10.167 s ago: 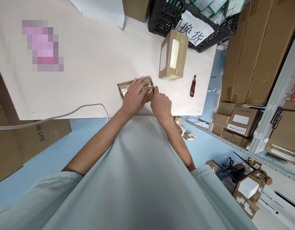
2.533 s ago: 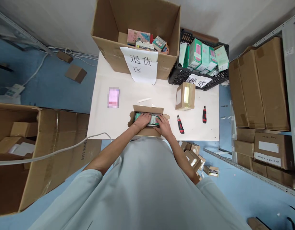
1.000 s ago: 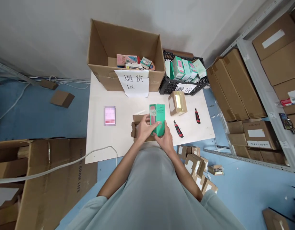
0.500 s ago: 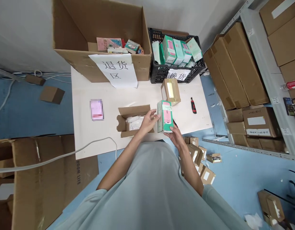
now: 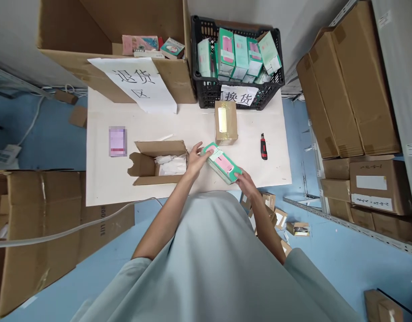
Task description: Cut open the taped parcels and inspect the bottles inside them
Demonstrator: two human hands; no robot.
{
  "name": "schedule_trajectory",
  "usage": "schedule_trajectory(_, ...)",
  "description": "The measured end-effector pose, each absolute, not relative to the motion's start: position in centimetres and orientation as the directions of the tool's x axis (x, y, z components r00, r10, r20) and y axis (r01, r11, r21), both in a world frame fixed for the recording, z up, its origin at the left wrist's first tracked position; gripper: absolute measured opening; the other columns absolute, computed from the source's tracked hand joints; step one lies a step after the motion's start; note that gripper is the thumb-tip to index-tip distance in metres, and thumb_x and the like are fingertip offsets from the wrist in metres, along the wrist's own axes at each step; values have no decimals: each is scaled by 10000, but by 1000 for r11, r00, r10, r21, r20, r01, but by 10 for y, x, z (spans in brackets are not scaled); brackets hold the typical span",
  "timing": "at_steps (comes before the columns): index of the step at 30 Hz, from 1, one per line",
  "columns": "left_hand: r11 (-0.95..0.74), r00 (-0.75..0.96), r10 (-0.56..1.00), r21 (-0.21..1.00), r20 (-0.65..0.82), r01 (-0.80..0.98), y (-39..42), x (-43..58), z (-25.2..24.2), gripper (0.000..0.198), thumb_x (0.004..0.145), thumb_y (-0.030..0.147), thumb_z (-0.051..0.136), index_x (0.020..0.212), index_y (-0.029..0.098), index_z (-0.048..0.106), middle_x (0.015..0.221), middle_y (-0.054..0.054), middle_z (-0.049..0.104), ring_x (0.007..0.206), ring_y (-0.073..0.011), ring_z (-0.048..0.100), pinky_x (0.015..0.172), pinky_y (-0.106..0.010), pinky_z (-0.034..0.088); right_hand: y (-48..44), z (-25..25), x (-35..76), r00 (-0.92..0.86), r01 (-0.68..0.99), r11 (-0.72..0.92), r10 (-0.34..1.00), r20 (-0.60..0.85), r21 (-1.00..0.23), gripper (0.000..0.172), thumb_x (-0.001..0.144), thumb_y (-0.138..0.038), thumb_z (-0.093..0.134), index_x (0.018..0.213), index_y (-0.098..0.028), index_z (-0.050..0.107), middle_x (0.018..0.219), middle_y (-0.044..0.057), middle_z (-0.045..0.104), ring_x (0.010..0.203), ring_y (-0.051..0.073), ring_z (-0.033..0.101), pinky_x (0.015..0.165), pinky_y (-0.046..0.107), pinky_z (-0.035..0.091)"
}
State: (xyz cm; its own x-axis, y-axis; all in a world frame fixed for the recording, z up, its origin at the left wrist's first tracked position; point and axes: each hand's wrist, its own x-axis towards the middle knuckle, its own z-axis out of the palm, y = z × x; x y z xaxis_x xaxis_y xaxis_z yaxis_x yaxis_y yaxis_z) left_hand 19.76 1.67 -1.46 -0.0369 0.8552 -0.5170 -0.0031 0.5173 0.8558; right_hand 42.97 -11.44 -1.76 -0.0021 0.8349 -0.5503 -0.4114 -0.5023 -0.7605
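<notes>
Between my two hands is a green and pink product box (image 5: 222,162), held tilted above the table's front part. My left hand (image 5: 195,162) grips its upper left end, fingers round the edge. At the lower right end, my right hand (image 5: 245,182) has its thumb on the top face and its fingers beneath. Left of the box lies an open cardboard carton (image 5: 159,180) with white paper-like packing (image 5: 172,165) inside. A closed, taped carton (image 5: 230,125) stands just behind the held box.
A red and black utility knife (image 5: 263,146) lies at the table's right. Behind stand a large cardboard box (image 5: 179,85) with small packages and a black crate (image 5: 206,91) of green boxes. A blurred pink item (image 5: 118,141) lies left. A cable (image 5: 92,223) crosses the front left.
The green and pink box has turned from upright to a slanted, flatter pose. My left hand now grips its end instead of hovering at its side. The camera view has shifted.
</notes>
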Motion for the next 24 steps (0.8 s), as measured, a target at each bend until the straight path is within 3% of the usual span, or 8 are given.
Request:
schedule_trajectory(5, 665, 41, 744, 745, -667, 46, -22, 197, -26, 1288, 663, 320, 1067, 1784, 234, 439, 1579, -216, 628, 1368, -316, 700, 1166, -434, 563, -87, -42, 469, 261, -270, -466, 807, -530, -842, 850, 768, -685, 919, 1484, -283, 700, 1489, 93, 779, 1422, 331, 703, 1204, 489, 583)
schedule_trajectory(9, 702, 228, 659, 695, -717, 157, -49, 196, -35, 1416, 584, 320, 1089, 1815, 234, 396, 1302, -103, 720, 1197, -276, 741, 1159, -445, 559, -61, -52, 479, 306, -164, -461, 817, -489, -872, 802, 723, -745, 926, 1323, -241, 753, 1430, 128, 785, 1380, 338, 711, 1187, 477, 592)
schedule_trajectory(12, 703, 360, 588, 678, -724, 214, -63, 190, -40, 1320, 557, 324, 1090, 1742, 232, 518, 1173, -61, 755, 1152, -288, 745, 1121, -446, 578, -43, -49, 474, 195, -107, -425, 877, -438, -899, 690, 729, -748, 944, 1171, -239, 799, 1369, 120, 814, 1360, 337, 724, 1199, 478, 587)
schedule_trajectory(16, 735, 427, 552, 660, -716, 157, -78, 181, -45, 1026, 501, 296, 1106, 1454, 244, 730, 1270, -74, 782, 1222, -302, 737, 1093, -430, 596, -20, -42, 459, -20, -55, -389, 921, -389, -919, 645, 728, -764, 977, 1098, -253, 845, 1295, 97, 858, 1332, 329, 753, 1239, 488, 569)
schedule_trajectory(24, 826, 391, 543, 557, -743, -88, -94, 173, -58, 953, 469, 237, 1142, 1325, 231, 724, 1237, -47, 786, 1113, -233, 771, 1095, -420, 617, 12, -46, 445, -149, 31, -336, 930, -337, -941, 668, 737, -801, 969, 1047, -221, 852, 1202, 116, 878, 1197, 313, 805, 1180, 486, 613)
